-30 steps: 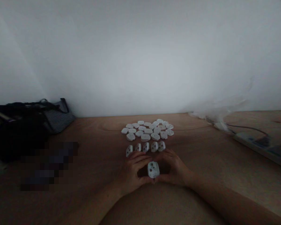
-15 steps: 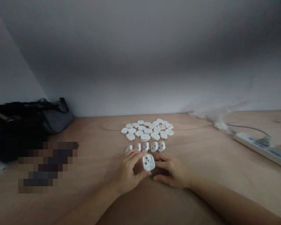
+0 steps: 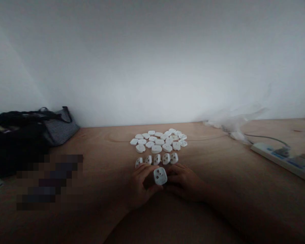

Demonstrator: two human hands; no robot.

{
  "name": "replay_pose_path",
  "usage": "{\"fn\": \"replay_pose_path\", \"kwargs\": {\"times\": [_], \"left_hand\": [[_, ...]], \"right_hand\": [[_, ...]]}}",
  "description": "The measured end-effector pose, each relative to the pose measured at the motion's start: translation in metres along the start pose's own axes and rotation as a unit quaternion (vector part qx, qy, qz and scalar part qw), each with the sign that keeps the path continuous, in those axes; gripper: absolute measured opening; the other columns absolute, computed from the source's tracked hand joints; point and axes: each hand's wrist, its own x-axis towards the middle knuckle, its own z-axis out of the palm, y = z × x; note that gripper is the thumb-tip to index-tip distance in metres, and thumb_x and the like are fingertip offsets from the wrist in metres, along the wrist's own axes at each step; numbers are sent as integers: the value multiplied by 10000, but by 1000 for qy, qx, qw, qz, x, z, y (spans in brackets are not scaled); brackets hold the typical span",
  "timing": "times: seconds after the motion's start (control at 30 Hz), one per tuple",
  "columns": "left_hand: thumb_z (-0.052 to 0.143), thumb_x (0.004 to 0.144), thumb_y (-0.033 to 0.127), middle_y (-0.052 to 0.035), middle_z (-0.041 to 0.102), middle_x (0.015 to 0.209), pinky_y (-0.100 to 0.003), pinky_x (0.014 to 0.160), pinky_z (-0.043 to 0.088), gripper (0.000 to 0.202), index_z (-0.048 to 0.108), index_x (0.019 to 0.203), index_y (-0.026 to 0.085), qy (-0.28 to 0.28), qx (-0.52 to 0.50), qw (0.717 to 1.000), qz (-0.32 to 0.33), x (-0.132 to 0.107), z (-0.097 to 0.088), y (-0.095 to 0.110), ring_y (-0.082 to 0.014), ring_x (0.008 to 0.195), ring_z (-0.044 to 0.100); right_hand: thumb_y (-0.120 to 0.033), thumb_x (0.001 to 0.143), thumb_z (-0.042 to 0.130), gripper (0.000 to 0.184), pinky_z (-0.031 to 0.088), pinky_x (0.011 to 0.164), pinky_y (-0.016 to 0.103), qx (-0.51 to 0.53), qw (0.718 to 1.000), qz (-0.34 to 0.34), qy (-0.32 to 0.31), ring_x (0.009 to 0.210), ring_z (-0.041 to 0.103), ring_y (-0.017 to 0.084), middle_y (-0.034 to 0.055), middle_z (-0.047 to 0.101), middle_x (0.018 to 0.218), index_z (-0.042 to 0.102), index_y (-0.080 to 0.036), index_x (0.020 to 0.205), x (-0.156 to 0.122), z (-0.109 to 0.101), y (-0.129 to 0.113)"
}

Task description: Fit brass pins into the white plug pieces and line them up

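Observation:
A white plug casing (image 3: 160,176) with three openings in its face is pinched between the thumb and fingers of my left hand (image 3: 139,186), held up above the tabletop. My right hand (image 3: 184,181) is close by on the right, its fingers apart and stretched toward the casing's right edge. Shadow hides whether those fingertips touch it. Just beyond my hands, several similar casings (image 3: 166,158) stand on edge in a row, the leftmost partly behind my left fingers. Farther back lies a cluster of white casings (image 3: 156,149), mostly flat.
The wooden tabletop (image 3: 99,176) runs back to a pale wall (image 3: 152,67). On the left sit a black bag (image 3: 17,142), a striped pouch (image 3: 58,127) and a pixelated area. At right are a power strip (image 3: 274,154) with a cable and a crumpled clear plastic bag (image 3: 236,123).
The lighting on my hands and tabletop has darkened while the wall looks brighter. The view has shifted slightly. My left hand keeps its hold on the casing; my right hand stays beside it.

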Motion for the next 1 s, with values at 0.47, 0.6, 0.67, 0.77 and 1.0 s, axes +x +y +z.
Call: {"fn": "replay_pose_path", "kwargs": {"times": [0.47,0.6,0.67,0.77,1.0], "left_hand": [[702,689,480,-106,538,1270,-499,997,354,557,581,1179,243,-100,48,991,69,-4,9,-11,-306,1226,404],[655,735,490,-106,478,1340,-513,1025,319,552,549,1215,238,-135,69,986,67,-3,7,-7,-305,1283,340],[646,746,483,-100,465,1353,-528,1036,292,534,548,1215,249,-133,79,986,61,-3,6,-4,-313,1291,328],[653,729,501,-108,451,1363,-552,1040,267,538,564,1197,250,-113,93,988,49,-4,7,-3,-330,1298,312],[708,678,483,-109,455,1356,-551,1020,305,552,593,1160,239,-71,97,993,15,-5,10,-8,-334,1293,312]], "right_hand": [[-179,846,530,127,476,741,311,43,998,30,32,842,571,191,54,624,832,645,-194,794,-3,-3,10],[-148,841,505,105,484,682,312,12,997,70,30,765,588,191,52,630,791,601,-179,812,-7,-8,15],[-162,843,507,92,480,618,285,39,992,109,49,680,597,171,37,639,764,596,-180,829,-10,-11,16],[-208,837,538,78,486,610,270,116,977,149,103,665,613,159,22,663,762,612,-186,843,-12,-9,15],[-307,786,620,141,512,585,252,248,934,180,183,645,623,151,31,678,720,657,-173,757,-8,4,2]]}}
